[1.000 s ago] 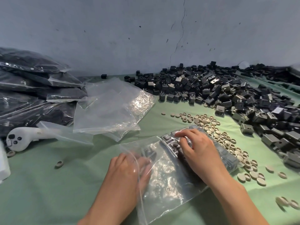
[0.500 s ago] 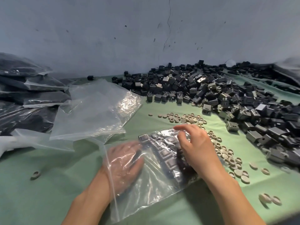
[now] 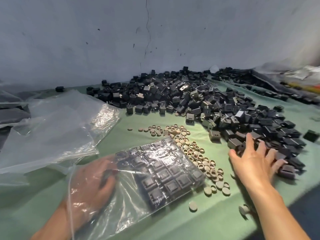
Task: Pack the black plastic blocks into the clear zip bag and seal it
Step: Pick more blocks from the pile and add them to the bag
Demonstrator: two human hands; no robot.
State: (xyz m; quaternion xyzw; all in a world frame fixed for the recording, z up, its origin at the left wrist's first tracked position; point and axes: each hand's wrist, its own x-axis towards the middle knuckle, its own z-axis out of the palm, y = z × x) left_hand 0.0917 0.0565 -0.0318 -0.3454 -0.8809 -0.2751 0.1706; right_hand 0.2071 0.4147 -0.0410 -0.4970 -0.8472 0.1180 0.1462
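Zip bag (image 3: 124,210) part packed, unsealed: left hand (image 3: 91,184) inside it, grip unclear through plastic; right hand (image 3: 254,160) splayed on loose blocks (image 3: 190,101), nothing grasped yet.

A person's left hand (image 3: 93,184), at 7 o'clock, lies inside a clear zip bag (image 3: 131,201) on a green-covered table (image 3: 34,196), its fingers blurred through the plastic. Black plastic blocks (image 3: 166,172) sit in flat rows in the bag's far end, near 6 o'clock. At 4 o'clock the right hand (image 3: 254,160) rests with fingers spread on loose blocks at the near edge of a large heap of blocks (image 3: 190,97), which runs from 12 to 3 o'clock along a cracked grey wall (image 3: 103,40). Tan round caps (image 3: 190,148) are scattered between bag and heap. Empty clear bags (image 3: 57,127) lie piled at 9 o'clock.
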